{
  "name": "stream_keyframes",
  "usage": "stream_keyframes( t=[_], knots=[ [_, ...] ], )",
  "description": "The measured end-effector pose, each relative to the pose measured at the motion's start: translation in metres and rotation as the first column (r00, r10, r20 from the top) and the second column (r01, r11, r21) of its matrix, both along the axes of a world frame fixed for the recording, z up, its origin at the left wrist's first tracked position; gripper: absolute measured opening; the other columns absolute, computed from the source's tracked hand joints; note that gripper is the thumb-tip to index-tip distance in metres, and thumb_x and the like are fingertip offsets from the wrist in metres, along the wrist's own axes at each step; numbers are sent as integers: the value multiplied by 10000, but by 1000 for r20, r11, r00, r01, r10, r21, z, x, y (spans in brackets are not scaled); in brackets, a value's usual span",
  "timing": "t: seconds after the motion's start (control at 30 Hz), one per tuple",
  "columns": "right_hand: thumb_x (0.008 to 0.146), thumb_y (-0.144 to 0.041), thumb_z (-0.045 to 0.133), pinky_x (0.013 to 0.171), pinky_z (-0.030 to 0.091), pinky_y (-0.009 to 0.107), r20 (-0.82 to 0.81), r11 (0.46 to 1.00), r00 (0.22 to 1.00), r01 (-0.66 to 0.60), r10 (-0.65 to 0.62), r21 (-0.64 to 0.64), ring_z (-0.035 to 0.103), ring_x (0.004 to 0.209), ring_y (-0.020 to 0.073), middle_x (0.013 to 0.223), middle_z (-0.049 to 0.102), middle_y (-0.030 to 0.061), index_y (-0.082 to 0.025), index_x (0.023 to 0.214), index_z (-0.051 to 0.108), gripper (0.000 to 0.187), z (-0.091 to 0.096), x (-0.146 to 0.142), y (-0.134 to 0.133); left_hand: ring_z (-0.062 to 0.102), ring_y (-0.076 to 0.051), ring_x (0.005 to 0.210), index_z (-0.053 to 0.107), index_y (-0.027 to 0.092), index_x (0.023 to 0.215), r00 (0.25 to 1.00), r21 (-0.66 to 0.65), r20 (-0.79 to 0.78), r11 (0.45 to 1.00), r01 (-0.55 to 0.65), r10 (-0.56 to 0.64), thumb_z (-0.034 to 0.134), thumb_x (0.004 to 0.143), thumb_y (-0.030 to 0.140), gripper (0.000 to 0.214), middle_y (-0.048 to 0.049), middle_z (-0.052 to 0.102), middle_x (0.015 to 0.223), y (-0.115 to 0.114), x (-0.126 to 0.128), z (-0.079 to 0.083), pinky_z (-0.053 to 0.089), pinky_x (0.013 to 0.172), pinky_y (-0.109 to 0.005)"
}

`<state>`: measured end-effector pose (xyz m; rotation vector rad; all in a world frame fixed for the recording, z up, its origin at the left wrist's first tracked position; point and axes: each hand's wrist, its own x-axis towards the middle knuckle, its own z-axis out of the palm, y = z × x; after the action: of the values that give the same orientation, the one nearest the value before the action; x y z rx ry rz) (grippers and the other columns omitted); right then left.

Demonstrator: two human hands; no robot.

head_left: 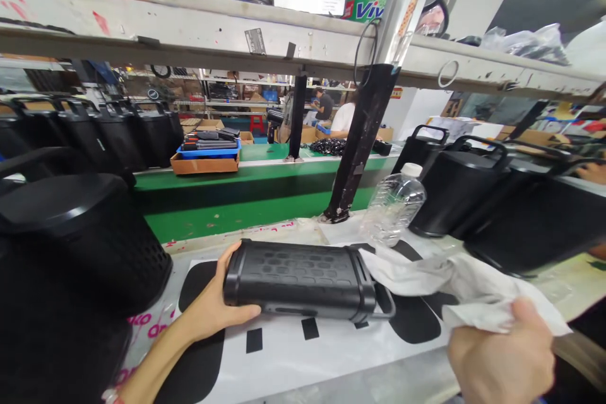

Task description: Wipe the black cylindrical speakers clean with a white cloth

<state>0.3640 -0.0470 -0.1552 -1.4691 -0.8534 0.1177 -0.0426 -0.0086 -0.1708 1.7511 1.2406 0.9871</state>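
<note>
A black speaker-like case (298, 274) with a patterned face and a wire-like handle lies on its side on the bench. My left hand (222, 303) grips its left end, thumb along the near side and fingers over the top. In my right hand (504, 353), at the lower right, a white cloth (473, 290) is bunched; its far end trails left to the handle end of the case. The right fingers are blurred but closed. Beneath the case is a white sheet (279, 372) with black rounded shapes and small black squares.
Large black cases with handles stand at the left (71, 246) and right (473, 183). A clear plastic bottle (395, 202) stands behind the cloth, near a dark post (362, 139). An overhead shelf (189, 19) crosses the view. Beyond lies a green bench (213, 196); people sit further back.
</note>
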Motion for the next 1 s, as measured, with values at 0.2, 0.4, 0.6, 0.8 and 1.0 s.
stream_keyframes(
  t=[0.2,0.4,0.6,0.8,1.0],
  knots=[
    [941,-451,357,738,539,413,337,942,914,-119,227,-314,673,881,342,814,705,146,-151,941,689,448,-10,-63,-5,341,-352,1407,79,271,1507,999,38,-27,999,-32,33,779,708,410,1072,-152,252,1576,2,6,3,252,1157,-558],
    [971,-474,357,917,501,466,592,879,657,-415,467,-234,617,1075,309,1113,663,175,-132,1141,620,464,9,-101,38,485,-330,1311,-43,263,1521,998,-16,-64,1000,20,-21,790,692,326,1177,-158,397,1497,-3,6,5,360,1105,-526],
    [995,-381,329,877,491,502,796,913,487,-360,360,-193,612,1021,326,1039,675,180,-104,1107,622,418,10,-92,54,450,-344,1334,95,216,1489,994,75,-103,996,-40,48,789,669,317,1079,-175,402,1478,-6,9,5,332,1121,-534],
    [917,-163,448,794,487,518,948,939,289,-343,131,-25,585,898,330,896,681,135,-181,917,697,250,-14,-141,10,402,-338,1378,-20,232,1526,991,89,-128,995,-38,49,781,665,316,1179,-169,288,1562,-6,12,8,309,1141,-520],
    [910,-221,480,846,508,419,932,806,224,-583,285,-106,610,957,294,1075,693,120,-157,1072,712,289,11,-242,16,353,-330,1415,38,185,1537,993,166,-113,986,-2,21,747,688,274,1109,-187,302,1559,-1,10,-2,256,1173,-523]
  ],
)
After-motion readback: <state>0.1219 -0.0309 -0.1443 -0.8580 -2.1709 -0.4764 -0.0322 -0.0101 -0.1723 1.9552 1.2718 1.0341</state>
